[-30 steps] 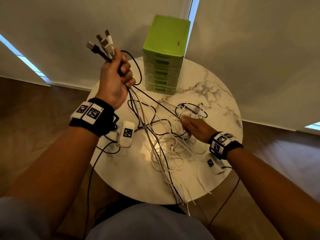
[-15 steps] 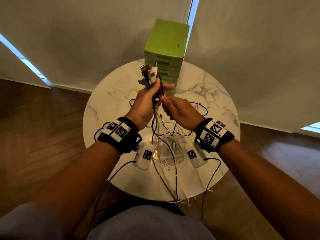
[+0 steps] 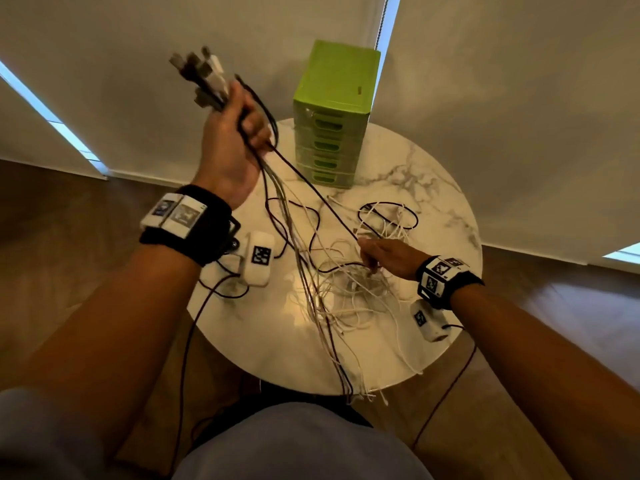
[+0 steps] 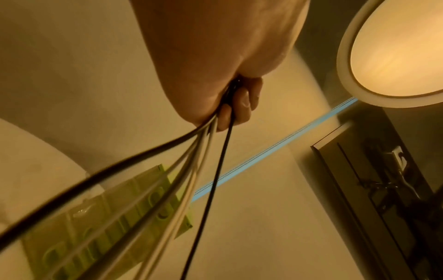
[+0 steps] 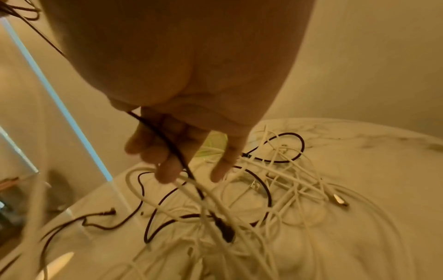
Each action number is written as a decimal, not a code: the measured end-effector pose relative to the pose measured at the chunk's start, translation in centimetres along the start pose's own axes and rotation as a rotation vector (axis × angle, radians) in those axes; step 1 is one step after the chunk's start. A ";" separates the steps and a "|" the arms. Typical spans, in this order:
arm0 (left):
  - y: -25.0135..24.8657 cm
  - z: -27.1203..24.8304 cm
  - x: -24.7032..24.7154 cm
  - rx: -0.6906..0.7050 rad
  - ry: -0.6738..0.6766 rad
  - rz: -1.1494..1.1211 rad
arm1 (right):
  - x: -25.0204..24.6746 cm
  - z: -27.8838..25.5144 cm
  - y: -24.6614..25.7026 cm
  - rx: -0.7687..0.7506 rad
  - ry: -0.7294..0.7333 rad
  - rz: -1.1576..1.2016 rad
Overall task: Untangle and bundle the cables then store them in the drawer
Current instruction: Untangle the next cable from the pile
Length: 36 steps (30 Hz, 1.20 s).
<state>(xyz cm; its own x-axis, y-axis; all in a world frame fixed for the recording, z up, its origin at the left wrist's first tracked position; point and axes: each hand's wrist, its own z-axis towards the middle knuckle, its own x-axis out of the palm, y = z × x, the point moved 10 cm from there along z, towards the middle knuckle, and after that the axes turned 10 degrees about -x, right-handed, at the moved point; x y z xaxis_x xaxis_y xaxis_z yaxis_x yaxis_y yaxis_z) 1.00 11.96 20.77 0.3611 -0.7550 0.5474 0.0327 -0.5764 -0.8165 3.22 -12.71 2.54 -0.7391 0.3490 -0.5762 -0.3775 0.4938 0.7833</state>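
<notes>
Nearest the person, loose ends of white and black cables [image 3: 349, 386] trailed over the front rim of the round marble table [image 3: 446, 188], hanging free above the lap. A little further in, the right hand [image 3: 388, 254] was low over the tangled heap of cables [image 3: 349, 289]; in the right wrist view its fingers [image 5: 167, 170] hung mostly straight with a black cable [image 5: 172, 147] running across the palm toward the pile, though the blur was too heavy for me to say whether they pinched it or merely guided it. Up and to the left, the left hand [image 3: 232, 147] was raised well above the table, clenched round a sheaf of cables just below their plug ends [image 3: 204, 74], the strands dropping taut from the fist down to the heap. Beyond, at the far side of the table, stood the green drawer unit [image 3: 332, 116], all drawers closed. I judged the untangling step was in hand: the ends gathered, the lengths not yet freed. The next move called for drawing each strand clear of the knot before any coiling.
</notes>
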 end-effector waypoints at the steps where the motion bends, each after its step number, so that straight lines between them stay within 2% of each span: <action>1: -0.7 0.1 -0.2 0.028 -0.003 0.028 | -0.7 0.1 -0.4 0.020 -0.049 -0.013; 5: 1.0 -0.2 0.1 0.071 0.003 0.316 | -4.8 0.8 2.0 -0.032 -0.303 -0.091; 7: 3.7 -0.9 0.5 0.036 0.020 0.491 | -6.7 1.2 4.1 -0.073 -0.404 0.030; 9: 6.7 -1.1 0.3 -0.020 0.032 0.598 | -7.7 1.1 6.6 -0.141 -0.422 0.134; 12: 10.1 -1.3 0.4 -0.078 0.041 0.679 | -7.0 0.7 8.0 -0.108 -0.287 0.064; 14: 11.3 -1.6 1.5 -0.100 0.078 0.663 | -5.7 -0.2 7.0 -0.002 -0.162 0.022; 16: 12.0 -1.9 2.7 -0.146 0.097 0.626 | -4.9 -1.8 5.6 0.069 -0.115 -0.036; 19: 12.2 -2.1 5.0 -0.164 0.167 0.545 | -6.4 -4.5 4.3 0.082 -0.271 -0.118; 21: 12.6 -2.0 6.3 -0.176 0.183 0.502 | -7.8 -6.5 3.4 0.075 -0.413 -0.104; 23: 13.7 -2.2 8.0 -0.213 0.214 0.414 | -8.6 -8.7 1.9 0.102 -0.496 -0.077; 28: 17.2 -3.1 12.4 -0.366 0.346 0.193 | -5.4 -15.4 -5.3 0.341 -0.409 -0.103; 32: 21.3 -4.4 13.5 -0.473 0.407 0.280 | -0.3 -21.9 -12.0 0.571 -0.308 0.017; 34: 24.3 -5.2 13.1 -0.509 0.426 0.402 | 1.5 -24.9 -13.4 0.674 -0.345 0.033; 36: 27.0 -6.2 12.8 -0.545 0.439 0.498 | 2.2 -26.5 -13.6 0.714 -0.444 0.040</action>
<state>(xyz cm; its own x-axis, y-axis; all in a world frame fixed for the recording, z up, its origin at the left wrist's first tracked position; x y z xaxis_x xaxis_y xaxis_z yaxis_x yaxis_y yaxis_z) 0.69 -15.21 6.84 -0.1820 -0.9478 0.2617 -0.5265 -0.1309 -0.8400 -8.05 -39.81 -3.22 -0.4001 0.5838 -0.7065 0.1977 0.8077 0.5555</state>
